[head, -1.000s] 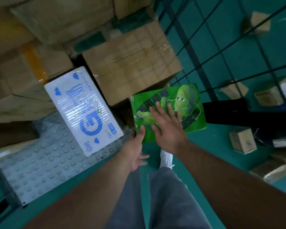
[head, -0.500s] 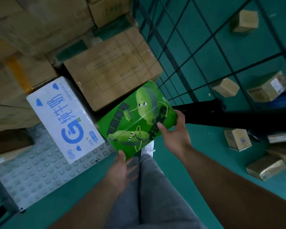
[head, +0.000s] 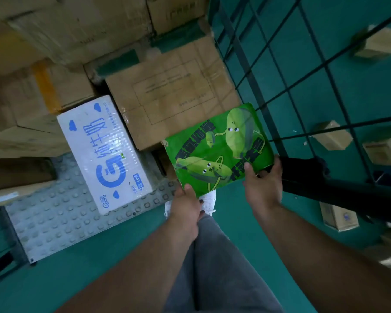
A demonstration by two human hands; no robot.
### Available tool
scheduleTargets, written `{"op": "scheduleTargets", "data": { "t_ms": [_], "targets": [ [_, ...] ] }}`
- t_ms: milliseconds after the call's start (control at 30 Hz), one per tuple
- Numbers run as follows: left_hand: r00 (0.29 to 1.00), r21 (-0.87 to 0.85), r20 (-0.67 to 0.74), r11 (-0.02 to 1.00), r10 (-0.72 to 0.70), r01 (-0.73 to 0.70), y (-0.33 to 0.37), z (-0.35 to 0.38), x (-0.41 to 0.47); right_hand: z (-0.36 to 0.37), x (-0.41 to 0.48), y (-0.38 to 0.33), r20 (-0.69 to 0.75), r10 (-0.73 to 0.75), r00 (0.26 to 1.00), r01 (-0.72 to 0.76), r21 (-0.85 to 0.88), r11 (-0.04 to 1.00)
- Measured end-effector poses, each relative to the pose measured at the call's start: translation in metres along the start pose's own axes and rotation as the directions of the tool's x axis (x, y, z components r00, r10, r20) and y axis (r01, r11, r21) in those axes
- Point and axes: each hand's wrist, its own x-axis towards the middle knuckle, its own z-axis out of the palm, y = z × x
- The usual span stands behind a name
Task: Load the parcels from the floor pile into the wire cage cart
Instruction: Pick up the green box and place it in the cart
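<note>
Two hands hold one green parcel over the open side of the wire cage cart. The left hand pinches the parcel's near corner, thumb on top and fingers hidden beneath. The right hand grips the near-right edge, thumb on the printed face. The parcel hangs tilted, just right of the white carton, and overlaps a brown box beyond that carton. Step in hand: placement. The next move likely calls for lowering the parcel flat into the gap right of the white carton, then letting go.
</note>
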Motion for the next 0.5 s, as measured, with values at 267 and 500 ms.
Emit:
{"op": "scheduleTargets", "data": {
  "t_ms": [267,500],
  "targets": [
    [0.999,0.500,-0.034,0.866,0.024,-0.004,-0.018,-0.030,0.058,-0.009,-0.001,-0.017,-0.090,-0.004,0.996,-0.005,-0.107,0.994],
    [0.974,0.666,0.183,0.712,0.134,-0.223,0.035,-0.044,-0.012,-0.031,-0.023,-0.015,0.133,-0.038,0.990,0.086,-0.375,0.923]
  ]
}}
